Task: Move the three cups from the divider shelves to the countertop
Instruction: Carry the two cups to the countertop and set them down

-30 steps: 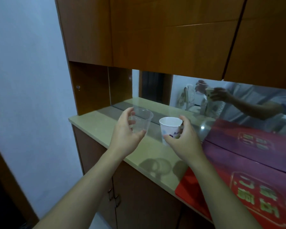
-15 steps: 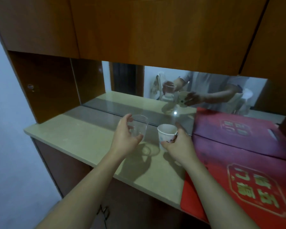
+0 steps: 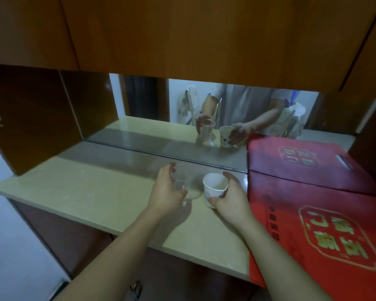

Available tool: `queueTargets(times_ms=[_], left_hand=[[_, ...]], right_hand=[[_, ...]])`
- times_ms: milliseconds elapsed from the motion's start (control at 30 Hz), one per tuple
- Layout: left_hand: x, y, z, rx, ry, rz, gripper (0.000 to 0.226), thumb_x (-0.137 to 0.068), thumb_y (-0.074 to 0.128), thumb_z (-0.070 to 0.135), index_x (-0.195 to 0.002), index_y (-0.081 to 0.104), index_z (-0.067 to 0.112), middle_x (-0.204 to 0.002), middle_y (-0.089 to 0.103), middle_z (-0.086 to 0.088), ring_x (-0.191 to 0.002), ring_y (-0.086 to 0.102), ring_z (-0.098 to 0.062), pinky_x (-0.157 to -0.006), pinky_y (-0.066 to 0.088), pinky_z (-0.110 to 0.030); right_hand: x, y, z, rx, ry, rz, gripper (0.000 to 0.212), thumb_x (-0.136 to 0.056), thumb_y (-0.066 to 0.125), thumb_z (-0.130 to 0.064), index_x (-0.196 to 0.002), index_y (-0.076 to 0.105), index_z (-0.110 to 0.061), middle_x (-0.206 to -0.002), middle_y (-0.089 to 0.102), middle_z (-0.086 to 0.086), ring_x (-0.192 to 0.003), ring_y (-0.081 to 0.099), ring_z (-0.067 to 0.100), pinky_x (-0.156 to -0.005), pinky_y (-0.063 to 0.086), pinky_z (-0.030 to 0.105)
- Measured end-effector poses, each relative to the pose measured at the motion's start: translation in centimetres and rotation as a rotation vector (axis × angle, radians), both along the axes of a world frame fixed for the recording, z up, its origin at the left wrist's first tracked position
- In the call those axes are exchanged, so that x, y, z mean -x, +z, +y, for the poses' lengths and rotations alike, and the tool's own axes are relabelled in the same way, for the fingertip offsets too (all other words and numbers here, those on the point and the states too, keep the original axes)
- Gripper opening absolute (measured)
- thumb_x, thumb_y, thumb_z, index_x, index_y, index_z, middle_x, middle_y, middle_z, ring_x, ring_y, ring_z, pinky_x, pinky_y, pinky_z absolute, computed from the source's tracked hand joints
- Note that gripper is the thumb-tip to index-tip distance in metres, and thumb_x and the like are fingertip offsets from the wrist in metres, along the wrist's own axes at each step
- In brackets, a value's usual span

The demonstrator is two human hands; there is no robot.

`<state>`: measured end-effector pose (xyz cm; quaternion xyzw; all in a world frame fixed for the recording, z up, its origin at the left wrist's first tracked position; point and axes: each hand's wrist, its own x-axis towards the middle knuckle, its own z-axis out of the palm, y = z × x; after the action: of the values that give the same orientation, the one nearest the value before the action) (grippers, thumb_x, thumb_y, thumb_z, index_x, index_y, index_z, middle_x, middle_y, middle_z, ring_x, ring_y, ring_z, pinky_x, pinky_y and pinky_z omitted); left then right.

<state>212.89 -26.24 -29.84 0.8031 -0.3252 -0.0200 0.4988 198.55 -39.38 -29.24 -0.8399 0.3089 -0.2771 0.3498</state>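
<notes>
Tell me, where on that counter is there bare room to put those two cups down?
The widest bare patch of countertop runs left of the left hand, from the mirror to the front edge. A narrower strip lies in front, under the forearms. The right side is crowded: the red box sits beside the right hand, paper cup and clear cup.

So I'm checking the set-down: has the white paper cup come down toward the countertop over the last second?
Yes. The white paper cup, held in the right hand, has dropped toward the countertop, nearer the mirror's base.
</notes>
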Motion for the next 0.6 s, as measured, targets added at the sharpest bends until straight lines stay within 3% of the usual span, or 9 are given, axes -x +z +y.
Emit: queueTargets(times_ms=[167,267,433,600], left_hand=[[0.3,-0.7,-0.2,-0.014,-0.037,0.094,0.082,-0.072,0.078,0.014,-0.141,0.035,0.026,-0.131,0.044,0.008,-0.114,0.051,-0.013,-0.097,0.048,-0.035],[0.1,-1.7,-0.6,0.048,-0.006,0.122,0.075,-0.065,0.073,0.022,-0.128,0.037,0.042,-0.128,0.050,0.004,-0.107,0.060,-0.023,-0.092,0.052,-0.047],[-0.2,-2.1,-0.9,0.022,-0.022,0.106,0.075,-0.069,0.072,0.020,-0.134,0.036,0.030,-0.123,0.051,0.004,-0.100,0.063,-0.019,-0.090,0.052,-0.043],[-0.4,-2.4,-0.9,0.006,-0.054,0.076,0.077,-0.070,0.072,0.030,-0.136,0.033,0.033,-0.124,0.051,0.005,-0.101,0.063,-0.020,-0.087,0.053,-0.044]], right_hand=[[-0.3,-0.9,-0.2,-0.044,-0.003,-0.022,0.092,-0.058,0.075,-0.044,-0.140,0.039,-0.022,-0.132,0.056,0.001,-0.104,0.063,0.014,-0.094,0.049,0.037],[-0.2,-1.0,-0.4,-0.056,0.007,-0.022,0.093,-0.058,0.074,-0.044,-0.140,0.038,-0.022,-0.133,0.055,0.000,-0.102,0.063,0.012,-0.093,0.050,0.036],[0.0,-1.4,-0.8,-0.019,0.035,-0.003,0.092,-0.063,0.075,-0.043,-0.143,0.034,-0.021,-0.136,0.053,-0.001,-0.103,0.063,0.013,-0.093,0.050,0.037],[0.4,-0.8,-1.1,0.060,0.057,0.107,0.097,-0.067,0.073,-0.045,-0.148,0.026,-0.019,-0.137,0.054,0.001,-0.105,0.062,0.017,-0.094,0.048,0.032]])
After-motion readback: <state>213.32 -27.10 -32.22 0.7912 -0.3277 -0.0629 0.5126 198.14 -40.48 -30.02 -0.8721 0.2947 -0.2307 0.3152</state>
